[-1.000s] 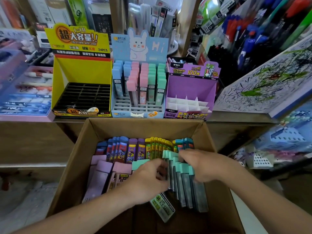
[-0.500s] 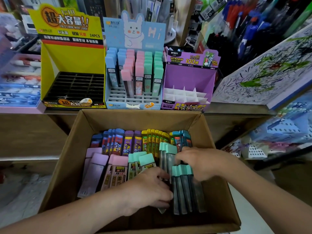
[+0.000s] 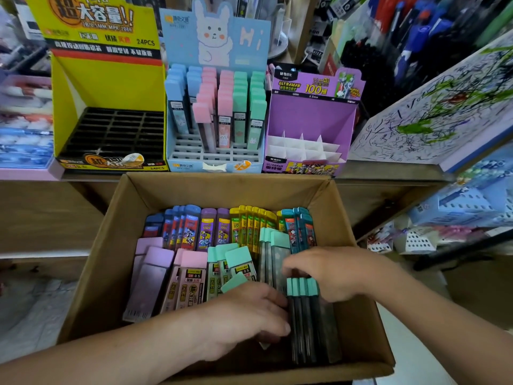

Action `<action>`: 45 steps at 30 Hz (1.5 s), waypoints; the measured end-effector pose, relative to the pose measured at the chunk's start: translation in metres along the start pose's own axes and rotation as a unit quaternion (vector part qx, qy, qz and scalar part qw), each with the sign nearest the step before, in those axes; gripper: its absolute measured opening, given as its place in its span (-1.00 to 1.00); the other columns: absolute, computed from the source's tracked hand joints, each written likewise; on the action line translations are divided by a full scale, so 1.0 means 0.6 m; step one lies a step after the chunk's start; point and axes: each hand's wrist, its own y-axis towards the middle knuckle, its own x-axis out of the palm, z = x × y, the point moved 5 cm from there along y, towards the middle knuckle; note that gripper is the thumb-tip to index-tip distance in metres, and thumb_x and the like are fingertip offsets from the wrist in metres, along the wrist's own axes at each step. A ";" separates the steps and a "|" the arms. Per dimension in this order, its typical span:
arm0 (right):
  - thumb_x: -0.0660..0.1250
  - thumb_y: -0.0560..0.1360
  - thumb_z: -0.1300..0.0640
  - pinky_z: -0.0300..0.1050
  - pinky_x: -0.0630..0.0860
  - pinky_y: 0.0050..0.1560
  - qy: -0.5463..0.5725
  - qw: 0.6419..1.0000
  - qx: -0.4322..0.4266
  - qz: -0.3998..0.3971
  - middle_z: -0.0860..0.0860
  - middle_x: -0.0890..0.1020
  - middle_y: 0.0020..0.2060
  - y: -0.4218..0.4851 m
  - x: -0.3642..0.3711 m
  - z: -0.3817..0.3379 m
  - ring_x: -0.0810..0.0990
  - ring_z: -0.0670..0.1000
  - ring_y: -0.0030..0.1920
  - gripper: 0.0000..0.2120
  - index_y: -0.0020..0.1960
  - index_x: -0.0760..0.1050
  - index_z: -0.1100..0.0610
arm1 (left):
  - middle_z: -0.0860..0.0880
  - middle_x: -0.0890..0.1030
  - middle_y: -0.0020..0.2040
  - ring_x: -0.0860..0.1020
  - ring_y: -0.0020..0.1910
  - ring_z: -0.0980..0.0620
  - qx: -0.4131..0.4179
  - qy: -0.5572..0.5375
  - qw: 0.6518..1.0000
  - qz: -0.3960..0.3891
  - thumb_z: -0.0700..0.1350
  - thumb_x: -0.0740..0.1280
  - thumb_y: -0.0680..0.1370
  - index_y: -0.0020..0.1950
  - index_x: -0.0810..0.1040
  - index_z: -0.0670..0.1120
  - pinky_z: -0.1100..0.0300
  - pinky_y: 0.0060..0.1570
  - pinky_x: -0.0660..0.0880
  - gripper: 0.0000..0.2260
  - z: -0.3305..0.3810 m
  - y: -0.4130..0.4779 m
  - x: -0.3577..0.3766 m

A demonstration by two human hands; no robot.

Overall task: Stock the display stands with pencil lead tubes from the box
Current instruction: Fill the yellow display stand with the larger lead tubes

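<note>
An open cardboard box (image 3: 108, 262) holds several lead tubes: blue, purple, yellow and teal ones upright along the back, lilac (image 3: 150, 276), pink and mint ones lying in front. My left hand (image 3: 244, 320) and my right hand (image 3: 336, 273) grip a bundle of mint-capped dark tubes (image 3: 308, 318) from either side, low in the box at the right. Behind the box stand three displays: a yellow stand (image 3: 108, 87) with bare black slots, a blue bunny stand (image 3: 216, 154) partly filled with pastel tubes, and a purple stand (image 3: 311, 118) with bare white dividers.
The stands sit on a brown shelf ledge (image 3: 388, 170). A scribbled test pad (image 3: 444, 107) slopes at the right below racks of pens. Trays of stationery (image 3: 25, 129) lie at the left. White perforated baskets (image 3: 416, 240) are at the lower right.
Both hands have drawn the mint-capped bundle toward the box's near side and squared it up. The loose yellow-labelled tube below my left hand is out of sight.
</note>
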 end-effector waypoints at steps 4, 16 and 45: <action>0.48 0.44 0.36 -0.18 0.41 -0.20 -0.005 1.000 -0.018 0.001 -0.14 0.46 0.18 0.001 -0.004 0.001 0.45 -0.04 0.08 -0.42 0.26 0.37 -0.12 | -0.16 0.73 0.10 0.70 0.10 -0.04 -0.015 -0.019 1.000 -0.010 -0.43 0.40 0.49 0.24 0.58 -0.16 0.14 0.05 0.65 -0.64 -0.002 -0.001 0.000; 0.60 0.39 0.15 -0.21 0.40 -0.20 0.030 0.998 -0.030 -0.041 -0.13 0.47 0.06 0.010 -0.014 0.009 0.44 -0.13 -0.07 -0.40 0.30 0.40 -0.13 | 0.02 0.71 0.19 0.63 0.23 0.09 -0.014 0.068 0.997 -0.046 -0.35 0.45 0.48 0.30 0.62 -0.03 0.17 0.32 0.48 -0.57 0.003 -0.006 0.021; 0.54 0.47 0.14 -0.25 0.40 0.15 0.129 0.988 -0.079 -0.020 -0.20 0.55 0.19 0.018 -0.035 0.011 0.49 -0.17 0.23 -0.50 0.34 0.47 -0.05 | -0.11 0.72 0.16 0.66 0.21 -0.07 0.016 -0.019 1.000 0.018 -0.39 0.44 0.49 0.25 0.64 -0.19 0.01 0.35 0.51 -0.66 0.004 0.000 -0.016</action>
